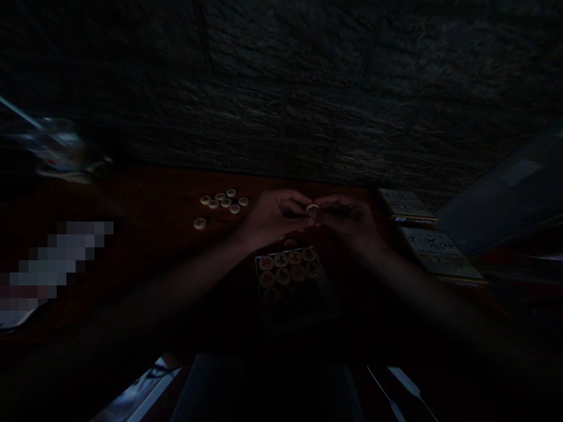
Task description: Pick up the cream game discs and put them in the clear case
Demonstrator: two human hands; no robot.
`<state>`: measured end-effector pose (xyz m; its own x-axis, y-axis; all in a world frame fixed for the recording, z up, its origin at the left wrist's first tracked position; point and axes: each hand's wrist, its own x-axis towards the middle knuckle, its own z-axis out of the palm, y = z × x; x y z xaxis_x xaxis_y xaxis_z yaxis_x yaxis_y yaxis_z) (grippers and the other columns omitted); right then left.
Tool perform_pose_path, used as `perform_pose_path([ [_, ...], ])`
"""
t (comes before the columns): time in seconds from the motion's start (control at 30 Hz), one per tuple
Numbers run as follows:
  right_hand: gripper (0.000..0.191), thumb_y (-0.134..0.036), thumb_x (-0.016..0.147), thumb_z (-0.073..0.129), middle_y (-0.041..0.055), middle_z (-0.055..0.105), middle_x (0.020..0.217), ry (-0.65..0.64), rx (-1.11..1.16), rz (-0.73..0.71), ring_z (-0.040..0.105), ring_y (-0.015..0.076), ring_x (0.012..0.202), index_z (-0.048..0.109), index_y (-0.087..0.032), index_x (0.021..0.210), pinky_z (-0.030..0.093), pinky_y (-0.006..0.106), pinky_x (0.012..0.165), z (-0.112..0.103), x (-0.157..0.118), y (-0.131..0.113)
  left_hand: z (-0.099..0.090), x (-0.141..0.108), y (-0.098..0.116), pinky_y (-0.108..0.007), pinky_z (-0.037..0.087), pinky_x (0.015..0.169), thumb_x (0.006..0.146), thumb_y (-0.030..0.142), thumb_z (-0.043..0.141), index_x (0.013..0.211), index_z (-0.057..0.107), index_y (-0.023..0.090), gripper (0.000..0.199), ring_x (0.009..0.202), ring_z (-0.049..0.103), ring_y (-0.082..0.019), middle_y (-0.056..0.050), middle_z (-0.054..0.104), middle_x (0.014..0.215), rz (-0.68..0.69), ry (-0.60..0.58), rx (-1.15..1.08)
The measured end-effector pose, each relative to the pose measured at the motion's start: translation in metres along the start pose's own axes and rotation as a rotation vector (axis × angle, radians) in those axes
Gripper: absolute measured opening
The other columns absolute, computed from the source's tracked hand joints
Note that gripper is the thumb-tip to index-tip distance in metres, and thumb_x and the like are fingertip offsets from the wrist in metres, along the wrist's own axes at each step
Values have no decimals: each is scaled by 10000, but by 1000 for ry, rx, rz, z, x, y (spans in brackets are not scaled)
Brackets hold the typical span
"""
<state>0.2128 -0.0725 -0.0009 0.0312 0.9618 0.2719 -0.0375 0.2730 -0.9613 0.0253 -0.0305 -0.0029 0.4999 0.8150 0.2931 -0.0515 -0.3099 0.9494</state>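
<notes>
In the dim head view, my left hand [277, 215] and my right hand [345, 220] meet above the dark red table. Between their fingertips they hold one round pale game piece [312, 208]. Just below them a shallow square box [328, 293] holds several round pieces marked with red or dark characters, set in rows at its far end. Another piece [290, 242] lies at the box's far edge, under my hands. To the left of my left hand, several loose pieces [226, 203] form a group, with a single piece [199, 223] nearer to me.
Two flat printed boxes [407, 204] [442, 252] lie at the right. A clear plastic cup [59, 146] with a straw stands at the far left, and a blurred-out flat item [57, 266] lies nearer. A stone wall [281, 88] borders the table's back edge.
</notes>
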Motion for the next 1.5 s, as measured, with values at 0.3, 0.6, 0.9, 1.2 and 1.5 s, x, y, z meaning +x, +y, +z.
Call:
perform_pose_path([
  [0.3,335,-397,597,1010,9,835,880,0,78,51,784,212,804,827,-271,849,649,446,889,-2,0,-1,-5,3,-3,-249,613,660,851,328,836,1036,785,161,254,679,755,-144,-73,826,866,79,14,45],
  [0.6,304,-408,651,998,15,810,777,44,-14,-15,737,161,656,816,-225,811,623,309,670,1,-1,1,-1,2,-2,-249,629,667,908,367,774,996,806,156,231,692,764,-146,-76,814,837,38,19,16],
  [0.9,258,-399,670,989,14,810,760,45,84,39,741,147,647,823,-220,754,642,282,672,3,-1,-3,2,1,-2,-227,581,648,835,283,836,1074,812,164,269,715,763,-152,-62,823,840,142,9,59],
  [1.2,320,-356,635,1008,20,842,923,-4,134,20,782,193,814,857,-257,899,647,393,888,-4,1,3,-1,3,-2,-291,646,692,841,333,847,1131,809,131,356,723,774,-169,-99,837,938,98,49,-83],
  [1.5,274,-297,665,991,9,833,917,-5,90,-60,764,174,825,839,-253,889,626,351,842,-1,-1,3,-1,4,-2,-283,648,705,882,361,806,1057,800,147,277,736,777,-161,-84,830,907,87,40,-101],
])
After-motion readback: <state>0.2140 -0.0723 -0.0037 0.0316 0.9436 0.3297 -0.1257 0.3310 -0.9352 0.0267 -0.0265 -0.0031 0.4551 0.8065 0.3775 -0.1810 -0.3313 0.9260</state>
